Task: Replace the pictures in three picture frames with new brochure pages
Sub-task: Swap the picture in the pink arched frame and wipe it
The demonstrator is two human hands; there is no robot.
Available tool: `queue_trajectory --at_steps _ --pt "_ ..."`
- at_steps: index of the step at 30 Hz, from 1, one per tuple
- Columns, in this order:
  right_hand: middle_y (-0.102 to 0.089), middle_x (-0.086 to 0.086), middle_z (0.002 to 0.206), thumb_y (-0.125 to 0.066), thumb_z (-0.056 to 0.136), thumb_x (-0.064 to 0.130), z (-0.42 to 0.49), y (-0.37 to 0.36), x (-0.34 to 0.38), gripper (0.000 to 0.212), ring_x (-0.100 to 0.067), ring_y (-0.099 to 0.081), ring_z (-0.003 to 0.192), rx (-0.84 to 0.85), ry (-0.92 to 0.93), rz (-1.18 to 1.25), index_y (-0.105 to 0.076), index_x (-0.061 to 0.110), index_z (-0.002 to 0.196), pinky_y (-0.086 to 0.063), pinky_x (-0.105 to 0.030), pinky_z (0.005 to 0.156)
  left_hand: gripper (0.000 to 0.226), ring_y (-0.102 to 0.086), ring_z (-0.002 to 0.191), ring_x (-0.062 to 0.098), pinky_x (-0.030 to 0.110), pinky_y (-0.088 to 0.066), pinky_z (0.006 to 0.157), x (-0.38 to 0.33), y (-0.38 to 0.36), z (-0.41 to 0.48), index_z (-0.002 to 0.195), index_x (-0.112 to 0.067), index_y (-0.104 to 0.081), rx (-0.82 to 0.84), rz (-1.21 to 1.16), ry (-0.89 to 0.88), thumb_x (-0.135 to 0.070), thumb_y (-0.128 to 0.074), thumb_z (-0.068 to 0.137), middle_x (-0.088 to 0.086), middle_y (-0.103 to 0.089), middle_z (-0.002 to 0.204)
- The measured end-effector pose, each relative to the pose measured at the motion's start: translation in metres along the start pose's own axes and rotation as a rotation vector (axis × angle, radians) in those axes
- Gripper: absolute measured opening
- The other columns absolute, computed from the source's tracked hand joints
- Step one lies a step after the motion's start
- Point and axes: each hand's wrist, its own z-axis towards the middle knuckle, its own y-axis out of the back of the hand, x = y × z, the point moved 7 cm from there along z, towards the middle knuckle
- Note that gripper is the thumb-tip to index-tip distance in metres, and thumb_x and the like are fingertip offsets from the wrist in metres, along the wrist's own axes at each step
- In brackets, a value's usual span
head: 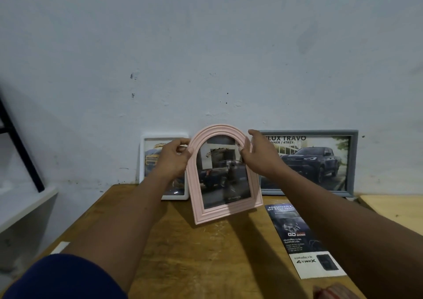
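I hold a pink arched picture frame [225,214] upright, slightly tilted, just above the wooden table [206,253]; it shows a dark truck picture. My left hand [175,158] grips its upper left edge and my right hand [258,154] grips its upper right arch. Behind it a white frame [143,161] with a yellow vehicle picture leans on the wall, partly hidden by my left hand. A wide grey frame [353,161] with a dark pickup picture leans on the wall to the right. A brochure strip [304,241] lies flat on the table at the right.
The pale wall [206,58] stands directly behind the frames. A white shelf [25,207] and a black bar [20,152] are at the left. A lighter wooden surface [393,209] adjoins the table at the right. A reddish object [332,293] shows at the bottom edge.
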Motion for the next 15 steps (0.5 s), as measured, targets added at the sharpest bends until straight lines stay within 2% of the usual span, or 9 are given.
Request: queue_trajectory --at_steps 2,3,4,6,8,11,15 --pt "-0.050 -0.011 0.142 -0.051 0.102 0.030 -0.012 0.004 0.004 0.055 -0.024 -0.054 0.124 0.037 -0.029 0.139 -0.033 0.012 0.150 -0.048 -0.041 0.099 0.026 -0.066 0.103 0.028 0.048 -0.060 0.087 0.003 0.006 -0.011 0.126 -0.019 -0.064 0.054 -0.052 0.071 -0.013 -0.059 0.101 0.008 -0.068 0.113" --pt "-0.058 -0.009 0.128 -0.047 0.104 0.029 -0.019 0.005 0.005 0.046 -0.019 -0.060 0.107 0.059 -0.043 0.191 -0.038 0.011 0.146 -0.052 -0.036 0.087 0.026 -0.067 0.101 0.029 0.047 -0.060 0.085 0.004 0.009 -0.017 0.126 -0.016 -0.064 0.076 -0.081 0.098 -0.013 -0.059 0.101 0.010 -0.069 0.111" --pt "-0.060 -0.007 0.116 -0.044 0.105 0.027 -0.026 0.006 0.004 0.037 -0.017 -0.061 0.095 0.072 -0.054 0.219 -0.046 0.011 0.138 -0.053 -0.035 0.081 0.025 -0.067 0.100 0.029 0.045 -0.061 0.082 0.007 0.011 -0.023 0.126 -0.015 -0.064 0.098 -0.105 0.120 -0.012 -0.058 0.101 0.011 -0.069 0.110" --pt "-0.064 -0.013 0.105 -0.042 0.105 0.021 -0.039 0.008 -0.003 0.023 -0.028 -0.064 0.091 0.099 -0.086 0.266 -0.061 0.012 0.114 -0.058 -0.046 0.083 0.025 -0.067 0.098 0.029 0.040 -0.059 0.074 0.014 0.015 -0.035 0.125 -0.014 -0.066 0.132 -0.125 0.161 -0.013 -0.059 0.101 0.012 -0.070 0.109" --pt "-0.066 -0.020 0.098 -0.047 0.104 0.019 -0.055 0.005 -0.013 0.020 -0.037 -0.066 0.087 0.156 -0.137 0.340 -0.066 0.012 0.102 -0.060 -0.049 0.079 0.026 -0.067 0.096 0.028 0.035 -0.057 0.070 0.025 0.016 -0.049 0.126 -0.015 -0.067 0.160 -0.112 0.203 -0.013 -0.060 0.101 0.012 -0.071 0.110" --pt "-0.065 -0.023 0.094 -0.053 0.102 0.020 -0.079 0.004 -0.021 0.021 -0.031 -0.065 0.078 0.217 -0.185 0.380 -0.068 0.006 0.103 -0.060 -0.037 0.066 0.025 -0.065 0.090 0.025 0.034 -0.057 0.067 0.039 0.012 -0.070 0.125 -0.016 -0.068 0.188 -0.066 0.267 -0.014 -0.059 0.101 0.011 -0.071 0.105" --pt "-0.067 -0.020 0.093 -0.055 0.101 0.021 -0.095 0.010 -0.024 0.024 -0.029 -0.066 0.077 0.285 -0.229 0.366 -0.069 0.002 0.103 -0.057 -0.033 0.064 0.023 -0.064 0.079 0.023 0.029 -0.054 0.059 0.048 -0.003 -0.095 0.123 -0.013 -0.067 0.280 0.073 0.330 -0.016 -0.055 0.104 0.013 -0.070 0.101"
